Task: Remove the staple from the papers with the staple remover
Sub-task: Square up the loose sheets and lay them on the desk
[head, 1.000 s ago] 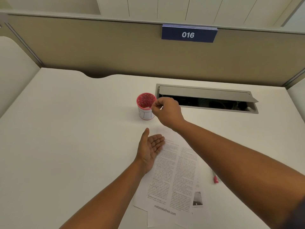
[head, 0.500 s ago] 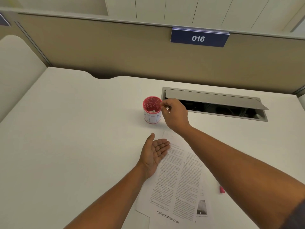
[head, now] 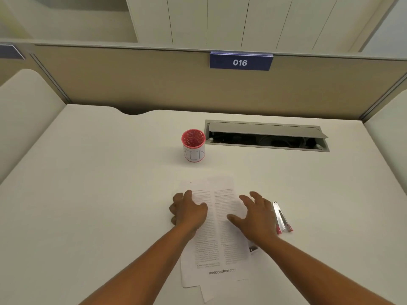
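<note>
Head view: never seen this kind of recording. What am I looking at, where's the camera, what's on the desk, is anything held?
There is no robot here. A person wears a wide-angle camera on the head, so the view looks forward and down along both bare arms.

The left hand rests at the left edge of the papers, fingers curled. The right hand is spread open on their right side. Neither holds anything.

On the white desk, the staple remover, silver with pink ends, lies just right of the right hand. Further back stands a pink mesh cup with a white label. Behind that is an open cable hatch, and the partition carries a blue sign reading 016.
</note>
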Available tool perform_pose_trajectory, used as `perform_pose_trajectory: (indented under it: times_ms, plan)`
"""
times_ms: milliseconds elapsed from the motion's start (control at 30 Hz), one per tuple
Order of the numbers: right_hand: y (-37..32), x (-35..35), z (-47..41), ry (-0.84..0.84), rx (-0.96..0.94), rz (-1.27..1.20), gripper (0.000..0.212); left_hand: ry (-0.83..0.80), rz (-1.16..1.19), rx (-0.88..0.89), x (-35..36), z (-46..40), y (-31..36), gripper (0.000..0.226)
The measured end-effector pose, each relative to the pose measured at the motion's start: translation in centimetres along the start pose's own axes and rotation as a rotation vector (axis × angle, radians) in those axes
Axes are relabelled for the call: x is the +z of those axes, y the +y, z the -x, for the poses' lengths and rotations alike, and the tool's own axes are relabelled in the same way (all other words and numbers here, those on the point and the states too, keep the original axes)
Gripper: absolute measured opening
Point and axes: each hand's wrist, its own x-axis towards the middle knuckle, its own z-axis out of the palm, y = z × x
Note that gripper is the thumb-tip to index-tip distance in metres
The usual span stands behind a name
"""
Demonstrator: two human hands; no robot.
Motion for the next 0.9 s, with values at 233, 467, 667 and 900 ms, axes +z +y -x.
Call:
perform_pose_trajectory:
  times_ms: [233,467,667,900]
  plan:
    - [1.2,1.6,3.9,-0.098,-0.014,0.056,0.098,-0.041,0.155,-0.184,-0.7,3.5,-1.6,0.054]
    - [0.8,1.4,4.7,-0.063,0.024,-0.061,0.09,-0.062,0.404,-0.309,-1.7,4.0,-2.1,0.059]
    - [1.0,0.9,4.9,-0.122,0.126,-0.254,0.08,-0.086,0.577,-0.331,-2.1,4.1,-2.8,0.009]
    - [2.1,1.1,6.0,-0.195,0.091,-0.401,0.058,-0.056,0.478,-0.141,-1.0,4.4,-4.1,0.042]
